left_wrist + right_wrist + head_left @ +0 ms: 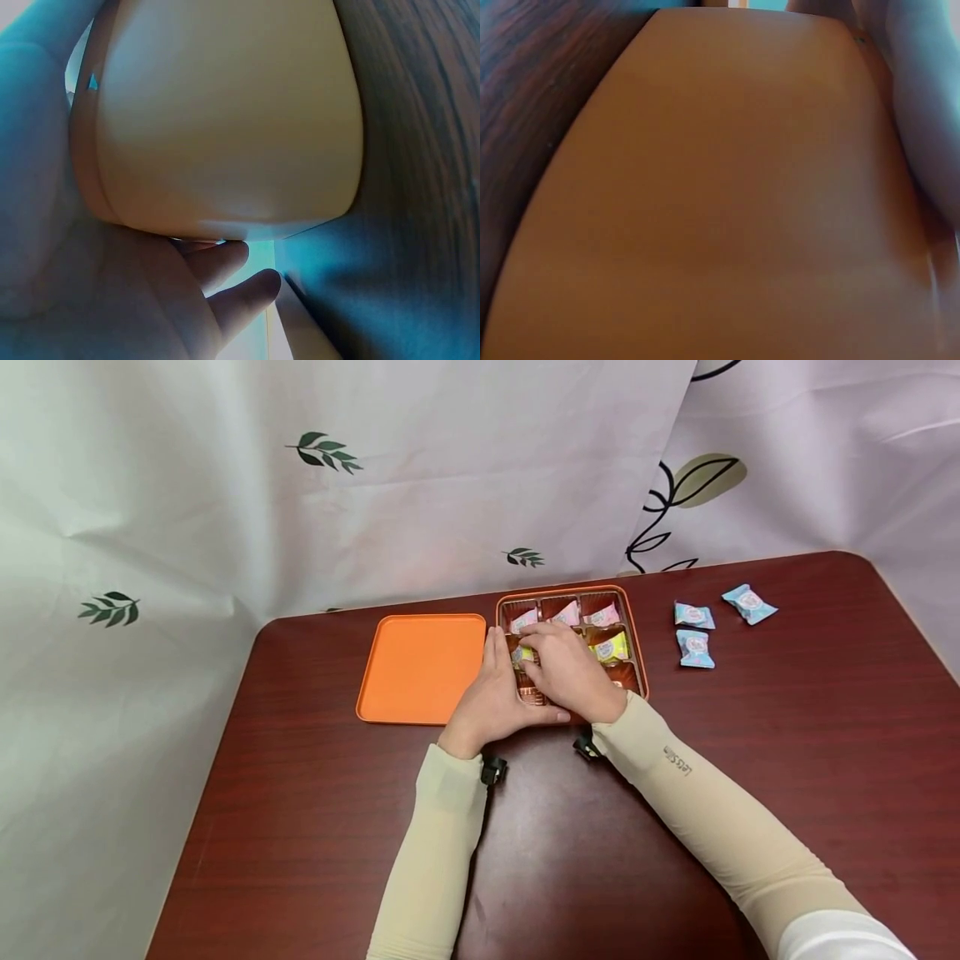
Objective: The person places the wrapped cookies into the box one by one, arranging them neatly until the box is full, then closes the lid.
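Note:
An orange box (638,647) with a brown divided insert stands near the table's back edge. My left hand (491,702) rests against its front left corner, fingers straight along the left side and thumb stretched along the front rim. In the left wrist view, the box's smooth side wall (232,112) fills the middle. Over the insert, my right hand (567,668) bends down, thumb and forefinger on either side of a yellow wrapped candy (522,654) in the middle row's left compartment. Another yellow wrapped candy (612,647) lies at that row's right; the hand partly hides the middle compartment.
Pink wrapped candies (602,615) fill the back row. An orange lid (423,668) lies left of the box, close beside it. To the right, blue wrapped candies (695,648) lie on the dark red table (810,710). A patterned cloth (450,485) hangs behind.

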Demonstrator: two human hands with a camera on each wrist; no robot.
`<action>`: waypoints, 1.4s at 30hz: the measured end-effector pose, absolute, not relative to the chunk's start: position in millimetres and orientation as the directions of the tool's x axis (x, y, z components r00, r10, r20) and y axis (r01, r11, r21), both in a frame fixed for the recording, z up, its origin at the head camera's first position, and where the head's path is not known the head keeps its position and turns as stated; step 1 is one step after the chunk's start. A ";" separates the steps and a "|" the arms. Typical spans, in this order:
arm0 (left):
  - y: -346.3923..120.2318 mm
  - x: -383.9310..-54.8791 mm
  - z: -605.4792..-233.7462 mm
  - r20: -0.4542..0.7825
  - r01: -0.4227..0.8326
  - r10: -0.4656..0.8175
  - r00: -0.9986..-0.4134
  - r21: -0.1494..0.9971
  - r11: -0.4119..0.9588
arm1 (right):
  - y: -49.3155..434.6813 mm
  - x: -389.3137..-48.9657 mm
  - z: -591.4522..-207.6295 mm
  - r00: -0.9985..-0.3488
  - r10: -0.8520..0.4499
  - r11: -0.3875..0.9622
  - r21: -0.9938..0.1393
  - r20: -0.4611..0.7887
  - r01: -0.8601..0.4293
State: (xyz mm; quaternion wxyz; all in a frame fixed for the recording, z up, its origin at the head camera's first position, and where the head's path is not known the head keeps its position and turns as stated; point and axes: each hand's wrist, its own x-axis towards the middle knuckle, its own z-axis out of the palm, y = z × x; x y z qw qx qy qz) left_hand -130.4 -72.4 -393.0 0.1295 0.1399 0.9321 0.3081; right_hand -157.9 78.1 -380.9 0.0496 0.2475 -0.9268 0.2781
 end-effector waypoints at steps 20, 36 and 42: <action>-71.1 -129.9 -392.7 -0.163 0.168 0.333 -0.929 0.615 0.770 | 84.8 -156.5 -373.3 -0.884 -0.400 0.715 -0.521 0.241 -0.466; -70.9 -130.5 -392.4 -0.191 0.138 0.318 -0.929 0.618 0.774 | 105.8 -153.2 -357.0 -0.903 -0.323 0.738 -0.521 0.284 -0.428; -71.1 -131.7 -392.7 -0.191 0.127 0.311 -0.931 0.629 0.767 | 117.9 -155.4 -350.0 -0.913 -0.284 0.741 -0.537 0.295 -0.404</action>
